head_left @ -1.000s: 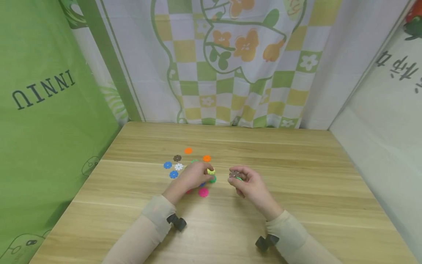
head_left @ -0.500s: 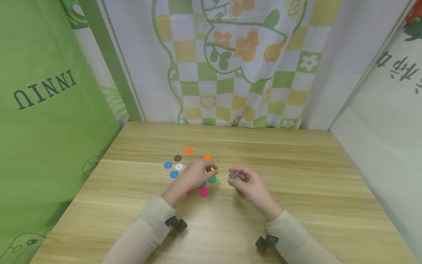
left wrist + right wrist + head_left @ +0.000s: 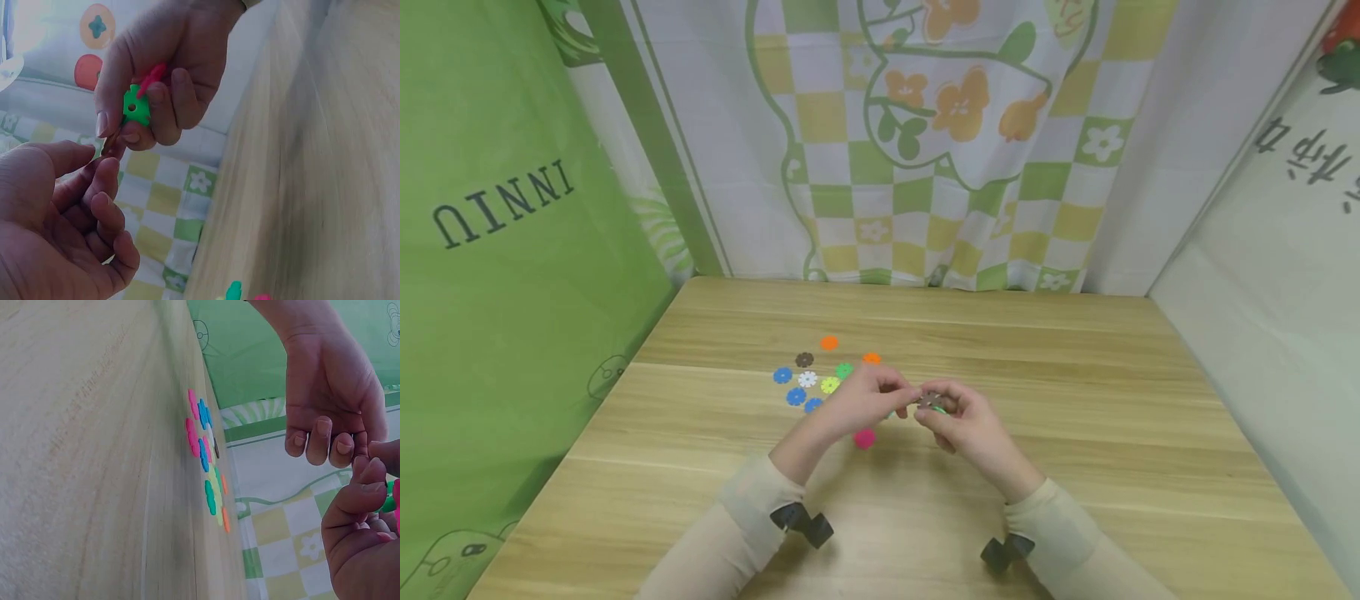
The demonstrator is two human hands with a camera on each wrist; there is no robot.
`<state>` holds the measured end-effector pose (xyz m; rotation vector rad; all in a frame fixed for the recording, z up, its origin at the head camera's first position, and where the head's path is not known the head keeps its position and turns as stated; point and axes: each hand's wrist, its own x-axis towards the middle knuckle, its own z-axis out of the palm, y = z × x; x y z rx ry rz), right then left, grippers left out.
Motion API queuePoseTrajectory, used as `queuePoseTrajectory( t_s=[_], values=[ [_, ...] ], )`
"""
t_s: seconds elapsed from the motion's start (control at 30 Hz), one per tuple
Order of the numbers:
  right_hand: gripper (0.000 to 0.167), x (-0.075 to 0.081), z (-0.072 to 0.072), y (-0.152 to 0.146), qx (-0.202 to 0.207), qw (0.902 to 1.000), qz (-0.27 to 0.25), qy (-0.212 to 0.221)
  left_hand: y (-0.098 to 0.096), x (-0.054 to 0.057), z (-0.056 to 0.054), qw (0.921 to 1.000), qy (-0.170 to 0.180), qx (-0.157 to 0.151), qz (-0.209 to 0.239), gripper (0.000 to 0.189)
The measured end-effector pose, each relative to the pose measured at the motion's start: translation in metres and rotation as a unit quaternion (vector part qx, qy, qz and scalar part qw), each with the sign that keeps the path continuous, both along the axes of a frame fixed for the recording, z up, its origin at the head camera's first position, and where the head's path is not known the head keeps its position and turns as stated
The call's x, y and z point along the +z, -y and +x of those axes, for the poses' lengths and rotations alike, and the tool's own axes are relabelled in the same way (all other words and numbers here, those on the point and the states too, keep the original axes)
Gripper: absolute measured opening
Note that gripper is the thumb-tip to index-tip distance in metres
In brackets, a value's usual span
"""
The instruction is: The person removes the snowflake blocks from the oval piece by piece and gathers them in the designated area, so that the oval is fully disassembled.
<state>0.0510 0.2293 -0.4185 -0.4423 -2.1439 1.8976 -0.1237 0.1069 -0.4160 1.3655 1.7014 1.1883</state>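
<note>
Slightly above the table, my right hand [image 3: 966, 418] grips a small cluster of notched plastic discs. It includes a brown disc [image 3: 930, 401], a green disc [image 3: 135, 109] and a pink disc [image 3: 150, 79]; the green and pink pieces sit close together among the fingers. My left hand [image 3: 867, 398] has its thumb and index finger at the near edge of the brown disc, pinching it. The left hand's other fingers are loosely curled. In the right wrist view the fingers of both hands meet, and the join between the discs is hidden.
Loose notched discs lie left of centre on the wooden table [image 3: 1075, 350]: orange [image 3: 829, 342], brown [image 3: 804, 359], white [image 3: 807, 379], yellow [image 3: 830, 385], pink [image 3: 865, 438] and several blue [image 3: 782, 375]. A patterned curtain [image 3: 955, 192] hangs behind the table.
My left hand has lifted from the loose discs and moved right to the brown disc, uncovering yellow and blue discs. The right hand keeps its hold almost in place.
</note>
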Motion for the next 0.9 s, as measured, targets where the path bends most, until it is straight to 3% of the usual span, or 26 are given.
queuePoseTrajectory(
  t_s=[0.27,0.47,0.67,0.9],
  values=[
    [0.043,-0.0001,-0.001,0.0007,0.0,0.9999,-0.009,0.005,-0.0011,-0.0027,0.005,0.9974,0.063,0.007,-0.035,0.025],
    [0.047,0.0035,-0.0003,0.0007,-0.039,0.999,-0.019,0.009,0.0,-0.0026,0.0039,0.9936,0.105,0.027,-0.03,0.029],
    [0.035,0.0089,-0.0016,0.0,-0.05,0.9984,-0.025,0.004,0.0021,-0.0029,0.0004,0.9902,0.138,0.012,-0.02,0.025],
    [0.031,0.0093,-0.0005,-0.0004,-0.019,0.9998,-0.001,-0.009,0.0025,-0.0011,-0.0001,0.9861,0.164,-0.023,-0.006,0.029]
  ],
)
